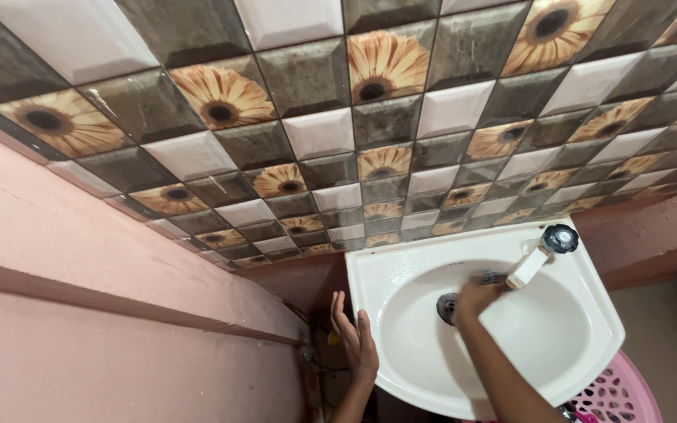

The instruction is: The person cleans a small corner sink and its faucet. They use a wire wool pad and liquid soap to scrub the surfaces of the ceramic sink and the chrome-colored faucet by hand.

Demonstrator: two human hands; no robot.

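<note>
Against the wall of brown, white and sunflower-patterned glossy tiles (385, 110) hangs a white ceramic corner washbasin (558, 345), and both of the person's hands are at it. Their right hand (476, 298) is down inside the bowl, fingers curled shut around a small dark scrubbing thing (494, 277) that pokes out just past the knuckles; it is too blurred to tell exactly what it is. That hand sits right beside the round metal drain (447, 307) at the bottom of the bowl and just below the spout of the white plastic tap with a black round knob (546, 252), which stands on the basin's back rim. The right forearm slants up out of the bowl toward the near edge. Their left hand (354, 337) is outside the bowl at the basin's left edge, palm flat and fingers spread, gripping nothing, just beside or touching the rim; I cannot say which. A plain pink painted wall (103, 313) fills the left side, and a pink plastic basket with lattice holes (620, 395) peeks out beneath the basin's near right corner.
</note>
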